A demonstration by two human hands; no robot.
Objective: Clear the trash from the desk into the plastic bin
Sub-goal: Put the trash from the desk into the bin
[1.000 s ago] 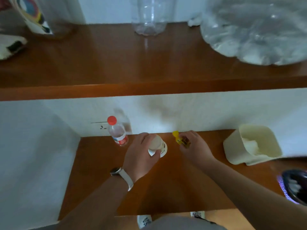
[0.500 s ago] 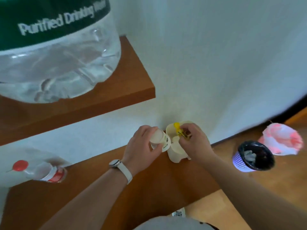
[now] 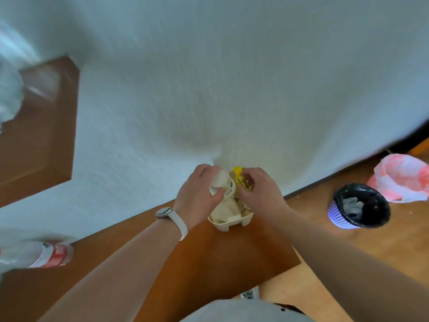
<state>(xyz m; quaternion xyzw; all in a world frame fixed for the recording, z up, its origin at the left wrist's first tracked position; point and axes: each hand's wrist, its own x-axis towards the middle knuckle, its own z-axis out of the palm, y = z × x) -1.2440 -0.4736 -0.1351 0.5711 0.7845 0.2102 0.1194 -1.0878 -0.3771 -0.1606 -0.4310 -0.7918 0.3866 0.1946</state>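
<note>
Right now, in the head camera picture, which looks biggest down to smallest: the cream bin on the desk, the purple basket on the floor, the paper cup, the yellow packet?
1. Purple basket, though it sits farther from the camera, on the floor.
2. Cream bin, partly hidden by the hands.
3. Paper cup.
4. Yellow packet, mostly covered by fingers.

Both arms reach forward, left hand (image 3: 199, 194) and right hand (image 3: 260, 194) each closed in a grip.

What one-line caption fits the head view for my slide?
Left hand with a paper cup and right hand with a yellow packet, both over the cream plastic bin on the desk.
</note>
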